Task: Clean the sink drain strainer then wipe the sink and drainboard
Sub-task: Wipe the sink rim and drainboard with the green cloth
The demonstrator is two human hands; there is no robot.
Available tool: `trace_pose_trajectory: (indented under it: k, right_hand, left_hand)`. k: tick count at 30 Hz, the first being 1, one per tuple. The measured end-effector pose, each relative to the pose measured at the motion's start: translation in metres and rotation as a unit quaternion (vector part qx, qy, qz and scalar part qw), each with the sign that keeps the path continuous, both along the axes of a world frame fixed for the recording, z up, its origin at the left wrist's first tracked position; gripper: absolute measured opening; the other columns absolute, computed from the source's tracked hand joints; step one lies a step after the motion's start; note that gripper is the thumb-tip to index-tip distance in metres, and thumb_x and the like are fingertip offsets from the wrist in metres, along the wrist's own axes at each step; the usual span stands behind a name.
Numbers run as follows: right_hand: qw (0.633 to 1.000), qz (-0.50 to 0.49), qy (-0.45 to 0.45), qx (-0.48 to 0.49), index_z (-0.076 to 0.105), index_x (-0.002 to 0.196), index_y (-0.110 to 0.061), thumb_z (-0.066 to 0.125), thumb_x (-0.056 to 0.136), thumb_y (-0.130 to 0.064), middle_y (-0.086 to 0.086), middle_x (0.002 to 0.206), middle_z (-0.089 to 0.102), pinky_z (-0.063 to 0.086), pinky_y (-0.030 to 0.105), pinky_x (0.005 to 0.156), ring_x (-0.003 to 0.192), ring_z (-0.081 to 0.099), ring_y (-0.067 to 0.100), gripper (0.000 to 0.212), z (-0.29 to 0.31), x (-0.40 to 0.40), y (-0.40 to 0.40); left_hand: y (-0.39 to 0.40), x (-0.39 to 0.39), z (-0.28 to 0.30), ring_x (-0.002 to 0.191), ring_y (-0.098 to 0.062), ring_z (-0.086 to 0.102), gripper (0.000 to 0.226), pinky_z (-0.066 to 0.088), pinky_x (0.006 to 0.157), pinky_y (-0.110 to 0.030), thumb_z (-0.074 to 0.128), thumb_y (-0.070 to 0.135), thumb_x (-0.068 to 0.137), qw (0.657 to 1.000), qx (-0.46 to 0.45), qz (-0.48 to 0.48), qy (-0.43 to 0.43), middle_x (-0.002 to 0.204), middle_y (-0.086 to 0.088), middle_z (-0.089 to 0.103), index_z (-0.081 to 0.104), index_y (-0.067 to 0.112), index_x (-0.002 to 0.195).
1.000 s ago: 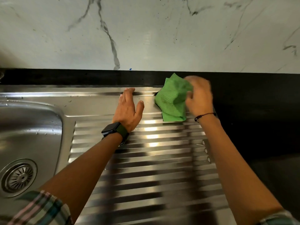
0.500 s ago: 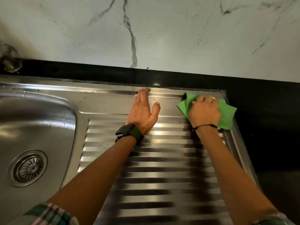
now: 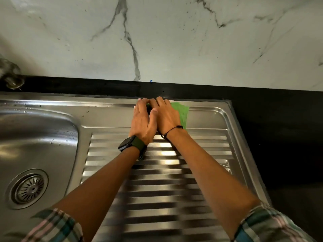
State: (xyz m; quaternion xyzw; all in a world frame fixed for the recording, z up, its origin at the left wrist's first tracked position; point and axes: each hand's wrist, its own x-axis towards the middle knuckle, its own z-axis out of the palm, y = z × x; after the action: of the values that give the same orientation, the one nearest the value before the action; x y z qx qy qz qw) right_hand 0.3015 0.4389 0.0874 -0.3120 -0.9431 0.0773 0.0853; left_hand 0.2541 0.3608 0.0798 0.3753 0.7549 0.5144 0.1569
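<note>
The strainer (image 3: pixel 28 187) is sitting in place at the bottom of the sink (image 3: pixel 37 137), whose walls are still carrying water drops. Further right, the left hand (image 3: pixel 142 122) is lying flat, fingers together, on the far strip of the drainboard (image 3: pixel 206 147). Touching it, the right hand (image 3: pixel 167 117) is pressing the green cloth (image 3: pixel 182 114) flat against that strip, fingers together. Wiping the drainboard seems to be the step in hand. The next move probably calls for drawing the cloth along the ridges while keeping firm pressure.
</note>
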Motion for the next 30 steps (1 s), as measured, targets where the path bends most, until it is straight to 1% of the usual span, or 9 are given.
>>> trace_pose_trajectory:
  k: [3, 7, 9, 13, 15, 17, 23, 27, 30]
  right_hand:
    - [0.998, -0.005, -0.03, 0.06, 0.046, 0.12, -0.023, 0.045, 0.093, -0.03, 0.012, 0.121, 0.049, 0.044, 0.041, 0.075, 0.108, 0.049, 0.032, 0.029, -0.002, 0.026, 0.019]
    - [0.99, -0.109, -0.047, 0.08, 0.047, 0.121, -0.015, 0.045, 0.093, -0.027, 0.018, 0.119, 0.049, 0.044, 0.045, 0.08, 0.109, 0.047, 0.035, 0.031, -0.003, 0.081, 0.054]
    - [0.98, -0.167, -0.049, 0.092, 0.049, 0.12, -0.01, 0.047, 0.092, -0.024, 0.023, 0.118, 0.052, 0.044, 0.047, 0.082, 0.11, 0.047, 0.039, 0.031, -0.003, 0.107, 0.068]
    - [0.955, -0.273, -0.009, 0.111, 0.052, 0.114, 0.0, 0.052, 0.09, -0.017, 0.031, 0.118, 0.052, 0.04, 0.051, 0.086, 0.11, 0.045, 0.045, 0.03, -0.005, 0.125, 0.068]
    - [0.944, -0.315, 0.022, 0.097, 0.051, 0.115, 0.005, 0.052, 0.089, -0.012, 0.034, 0.119, 0.05, 0.039, 0.053, 0.088, 0.111, 0.044, 0.047, 0.031, -0.008, 0.115, 0.058]
    - [0.939, -0.335, 0.029, 0.076, 0.047, 0.117, 0.009, 0.049, 0.09, -0.009, 0.037, 0.121, 0.049, 0.038, 0.051, 0.092, 0.112, 0.044, 0.048, 0.033, -0.008, 0.1, 0.052]
    - [0.964, -0.265, 0.01, 0.037, 0.044, 0.126, -0.004, 0.041, 0.091, -0.008, 0.025, 0.124, 0.05, 0.035, 0.044, 0.094, 0.115, 0.042, 0.04, 0.035, -0.005, 0.004, -0.01]
    - [0.976, -0.216, 0.029, 0.004, 0.043, 0.126, -0.011, 0.047, 0.091, -0.017, 0.018, 0.126, 0.048, 0.041, 0.045, 0.091, 0.115, 0.04, 0.038, 0.035, -0.003, -0.059, -0.06]
    - [0.99, -0.132, -0.012, 0.038, 0.047, 0.122, -0.009, 0.048, 0.092, -0.017, 0.019, 0.123, 0.051, 0.042, 0.043, 0.086, 0.111, 0.044, 0.037, 0.031, -0.001, -0.042, -0.052]
  left_hand:
    - [-0.003, -0.003, -0.002, 0.108, -0.026, 0.051, 0.049, 0.042, 0.089, -0.034, 0.03, 0.038, 0.086, 1.0, 0.004, 0.018, 0.0, 0.121, -0.012, 0.052, 0.041, 0.009, 0.124]
    - [-0.013, -0.004, 0.007, 0.109, -0.026, 0.049, 0.042, 0.043, 0.091, -0.036, 0.032, 0.029, 0.087, 0.999, -0.01, 0.032, -0.028, 0.121, -0.012, 0.05, 0.042, 0.008, 0.122]
    - [-0.026, -0.01, 0.011, 0.118, -0.028, 0.044, 0.039, 0.038, 0.101, -0.041, 0.034, 0.025, 0.09, 0.999, -0.042, 0.014, 0.025, 0.127, -0.014, 0.046, 0.043, 0.005, 0.122]
    - [-0.077, -0.036, 0.005, 0.144, -0.026, 0.014, 0.043, 0.009, 0.119, -0.04, 0.034, 0.027, 0.095, 0.978, -0.135, -0.035, 0.153, 0.152, -0.012, 0.024, 0.038, 0.008, 0.133]
    - [-0.093, -0.04, 0.004, 0.143, -0.025, 0.017, 0.045, 0.014, 0.119, -0.04, 0.034, 0.03, 0.094, 0.983, -0.13, -0.029, 0.126, 0.153, -0.01, 0.021, 0.035, 0.01, 0.135]
    - [-0.094, -0.038, 0.007, 0.135, -0.027, 0.033, 0.045, 0.033, 0.11, -0.044, 0.037, 0.03, 0.092, 0.995, -0.087, -0.012, 0.049, 0.149, -0.011, 0.029, 0.034, 0.013, 0.134]
    - [-0.097, -0.044, 0.017, 0.089, -0.034, 0.057, 0.05, 0.051, 0.084, -0.052, 0.034, 0.035, 0.08, 0.994, -0.03, 0.063, -0.079, 0.12, -0.022, 0.052, 0.036, 0.019, 0.128]
    - [-0.095, -0.051, 0.022, 0.106, -0.043, 0.054, 0.041, 0.047, 0.09, -0.058, 0.035, 0.026, 0.089, 0.988, -0.039, 0.051, -0.142, 0.123, -0.023, 0.05, 0.036, 0.018, 0.129]
    - [-0.1, -0.07, 0.017, 0.123, -0.032, 0.044, 0.041, 0.037, 0.106, -0.045, 0.036, 0.017, 0.094, 0.995, -0.061, -0.001, -0.08, 0.136, -0.017, 0.043, 0.034, 0.009, 0.134]
